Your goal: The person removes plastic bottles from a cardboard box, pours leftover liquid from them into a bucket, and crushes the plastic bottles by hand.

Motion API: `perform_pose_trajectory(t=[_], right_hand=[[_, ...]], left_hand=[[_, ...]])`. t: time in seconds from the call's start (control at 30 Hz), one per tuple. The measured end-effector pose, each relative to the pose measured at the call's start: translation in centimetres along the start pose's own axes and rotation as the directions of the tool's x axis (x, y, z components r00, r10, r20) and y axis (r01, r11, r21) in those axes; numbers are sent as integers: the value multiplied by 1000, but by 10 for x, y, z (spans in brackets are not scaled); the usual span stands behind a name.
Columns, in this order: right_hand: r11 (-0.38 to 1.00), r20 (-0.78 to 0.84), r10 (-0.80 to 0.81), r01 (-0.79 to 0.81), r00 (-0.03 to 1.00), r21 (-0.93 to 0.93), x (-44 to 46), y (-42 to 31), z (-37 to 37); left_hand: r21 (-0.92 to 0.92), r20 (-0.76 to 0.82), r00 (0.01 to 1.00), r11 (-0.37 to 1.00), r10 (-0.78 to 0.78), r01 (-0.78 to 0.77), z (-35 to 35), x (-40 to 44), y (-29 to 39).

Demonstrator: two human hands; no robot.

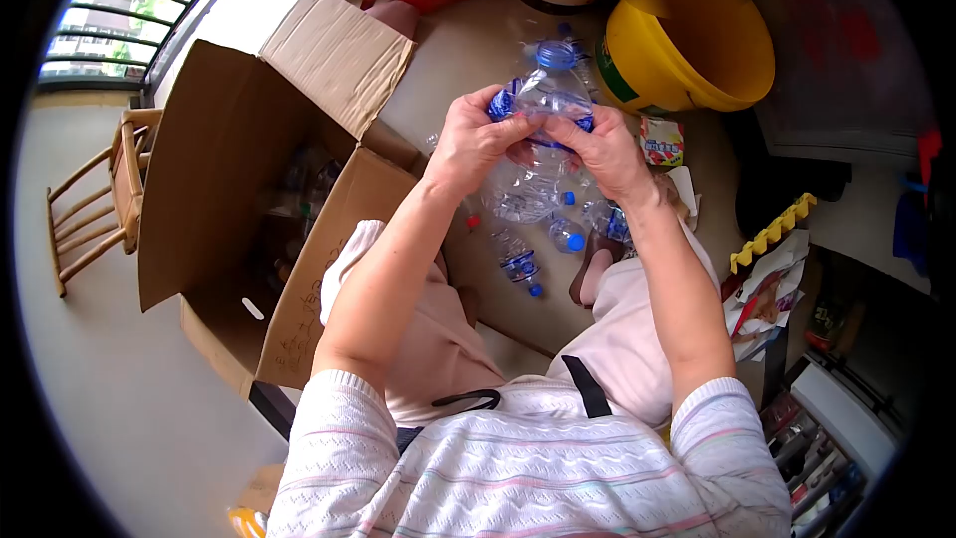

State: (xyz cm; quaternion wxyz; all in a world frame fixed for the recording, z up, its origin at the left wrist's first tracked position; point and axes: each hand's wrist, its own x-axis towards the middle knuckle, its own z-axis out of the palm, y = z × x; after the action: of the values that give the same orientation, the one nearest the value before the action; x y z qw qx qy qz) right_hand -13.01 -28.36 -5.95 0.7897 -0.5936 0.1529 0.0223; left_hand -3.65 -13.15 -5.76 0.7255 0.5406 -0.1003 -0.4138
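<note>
Bottles (pixel 519 266) lie on the floor (pixel 460 52), the box (pixel 317 269) to their left, the bucket (pixel 647 52) beyond them to the right.

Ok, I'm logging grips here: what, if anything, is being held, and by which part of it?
A clear plastic bottle, held by its sides at the blue label, between the left hand and right hand.

On the floor (pixel 445 52) before me lie bottles (pixel 519 265); to my left stand a box (pixel 334 259) and a chair (pixel 127 184), far right a bucket (pixel 642 50).
</note>
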Motion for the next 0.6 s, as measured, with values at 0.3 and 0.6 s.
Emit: perform_pose_trajectory(t=[0.3, 0.6], right_hand=[[941, -20, 53, -56, 998, -335, -8, -27, -25], [983, -108, -148, 134, 983, -121, -14, -18, -23]], left_hand=[[160, -8, 988, 975, -153, 152, 1, -15, 15], [-53, 247, 877, 899, -411, 436, 24, -13, -26]])
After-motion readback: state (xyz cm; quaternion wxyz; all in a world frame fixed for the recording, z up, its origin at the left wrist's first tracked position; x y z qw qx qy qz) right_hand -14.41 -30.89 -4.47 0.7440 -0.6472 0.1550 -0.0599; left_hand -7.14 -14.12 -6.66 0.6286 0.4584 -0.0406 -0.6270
